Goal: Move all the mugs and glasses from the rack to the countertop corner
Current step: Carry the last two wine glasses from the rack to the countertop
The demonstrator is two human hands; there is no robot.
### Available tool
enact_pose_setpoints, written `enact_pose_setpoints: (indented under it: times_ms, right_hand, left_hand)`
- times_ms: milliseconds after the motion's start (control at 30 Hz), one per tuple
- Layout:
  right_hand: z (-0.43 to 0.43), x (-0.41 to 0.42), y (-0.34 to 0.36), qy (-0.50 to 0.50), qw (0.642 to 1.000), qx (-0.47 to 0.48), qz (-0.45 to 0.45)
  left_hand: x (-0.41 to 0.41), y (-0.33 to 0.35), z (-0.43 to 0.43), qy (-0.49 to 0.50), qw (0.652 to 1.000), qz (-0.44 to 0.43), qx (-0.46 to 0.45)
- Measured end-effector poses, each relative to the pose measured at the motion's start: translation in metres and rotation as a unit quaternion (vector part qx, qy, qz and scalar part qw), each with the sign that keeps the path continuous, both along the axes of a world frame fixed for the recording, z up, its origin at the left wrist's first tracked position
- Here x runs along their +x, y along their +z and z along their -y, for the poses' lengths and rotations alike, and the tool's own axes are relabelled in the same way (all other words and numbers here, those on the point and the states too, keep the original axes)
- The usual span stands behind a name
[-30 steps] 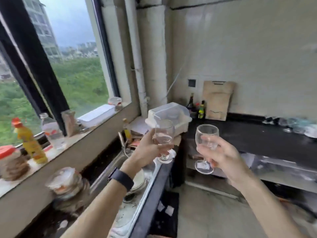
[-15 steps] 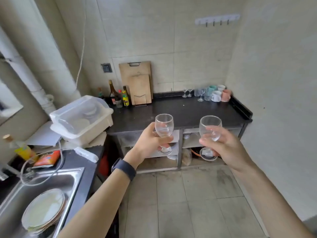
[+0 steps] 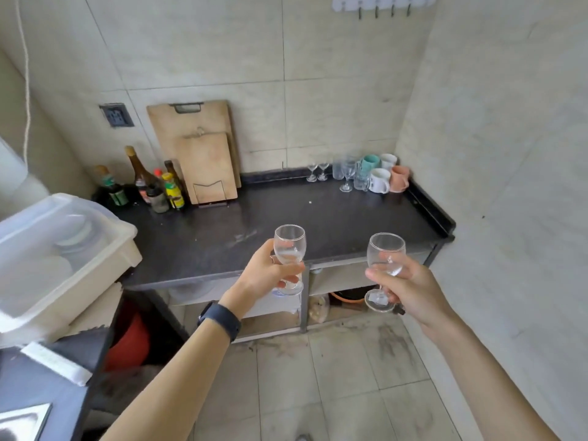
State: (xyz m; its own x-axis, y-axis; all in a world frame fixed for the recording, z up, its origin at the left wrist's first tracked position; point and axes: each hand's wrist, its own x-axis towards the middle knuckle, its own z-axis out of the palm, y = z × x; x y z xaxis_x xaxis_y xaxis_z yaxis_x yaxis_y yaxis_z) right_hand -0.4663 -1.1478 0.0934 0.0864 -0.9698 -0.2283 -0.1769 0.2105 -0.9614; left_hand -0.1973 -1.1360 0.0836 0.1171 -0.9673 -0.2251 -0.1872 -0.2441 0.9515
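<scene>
My left hand (image 3: 264, 275) grips a clear stemmed glass (image 3: 289, 246) upright by its lower bowl and stem. My right hand (image 3: 410, 288) holds a second clear stemmed glass (image 3: 385, 251) the same way. Both glasses hang in the air in front of the near edge of the black countertop (image 3: 254, 224). In the far right corner of that countertop stand several clear glasses (image 3: 345, 171) and several mugs: a teal mug (image 3: 370, 162), white mugs (image 3: 380, 180) and a pink mug (image 3: 399, 178). The rack is out of view.
Two wooden cutting boards (image 3: 203, 157) lean on the back wall. Several bottles (image 3: 156, 186) stand to their left. A white lidded plastic bin (image 3: 54, 249) sits at the left edge. A raised lip (image 3: 429, 208) borders the countertop's right side. Tiled floor (image 3: 318, 377) lies below.
The view has swung from the window and sink round to the black countertop and come nearer. Both hands still carry their glasses, now close to the counter's front edge.
</scene>
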Motion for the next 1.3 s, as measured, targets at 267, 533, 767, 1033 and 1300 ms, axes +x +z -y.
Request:
enact_pose_setpoints:
  times_ms: [267, 533, 767, 1033, 1300]
  right_hand:
    - [0.123, 0.004, -0.039, -0.012, 0.999, 0.041, -0.007]
    - [0.283, -0.006, -0.094, 0.016, 0.996, 0.088, -0.008]
    - [0.449, 0.005, -0.140, 0.062, 0.989, 0.130, -0.041]
    - [0.571, 0.045, -0.185, 0.097, 0.979, 0.153, -0.090]
    - [0.648, 0.089, -0.222, 0.102, 0.977, 0.152, -0.111]
  left_hand:
    - [-0.002, -0.025, 0.128, 0.006, 1.000, 0.006, 0.018]
    - [-0.020, -0.067, 0.283, 0.017, 0.999, 0.019, 0.047]
    - [-0.040, -0.106, 0.421, 0.088, 0.991, 0.015, 0.104]
    - [-0.037, -0.153, 0.529, 0.117, 0.981, 0.054, 0.144]
    - [-0.016, -0.198, 0.614, 0.155, 0.974, 0.077, 0.145]
